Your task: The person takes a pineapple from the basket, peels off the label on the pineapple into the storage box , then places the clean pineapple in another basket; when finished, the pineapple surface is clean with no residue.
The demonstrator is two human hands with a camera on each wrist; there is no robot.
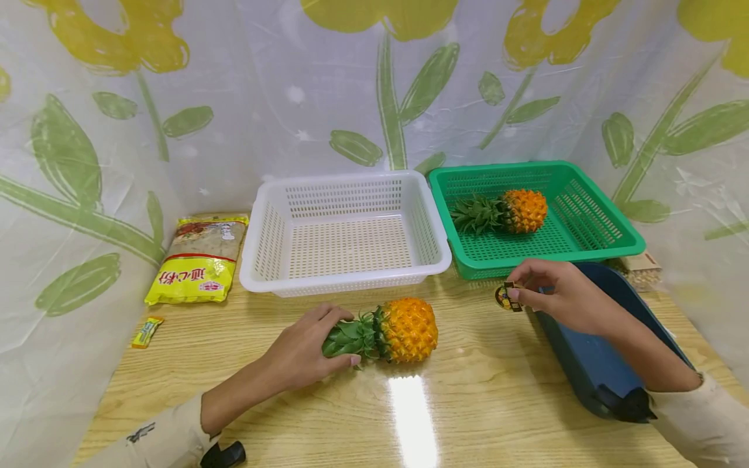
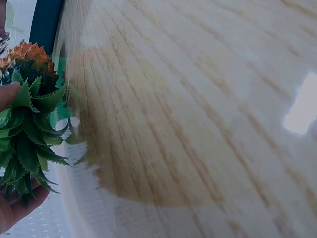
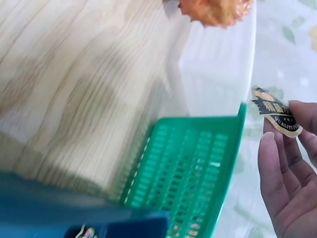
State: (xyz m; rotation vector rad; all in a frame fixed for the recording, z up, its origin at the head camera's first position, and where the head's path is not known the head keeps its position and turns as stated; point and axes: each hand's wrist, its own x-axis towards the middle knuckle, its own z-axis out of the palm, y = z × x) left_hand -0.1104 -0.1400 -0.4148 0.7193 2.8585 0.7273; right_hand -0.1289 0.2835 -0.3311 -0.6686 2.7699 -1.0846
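Left hand (image 1: 304, 354) curled round the green crown of the orange plastic pineapple (image 1: 404, 330), lying on the wooden bench (image 1: 468, 403) just before the empty white slotted basket (image 1: 345, 234). Right hand (image 1: 564, 292) pinching a small black-and-gold label sticker (image 1: 506, 297) right of that basket. Likely part done: second pineapple (image 1: 515, 211) already in the green slotted basket (image 1: 608, 240), this one not yet binned.

The head view looks forward and down over the surface (image 1: 468, 390) toward the green basket (image 1: 591, 250). The left wrist view skims that wood close up — pineapple (image 2: 27, 124) leaves beside it. The right wrist view sits just above the basket (image 3: 198, 163) rim.
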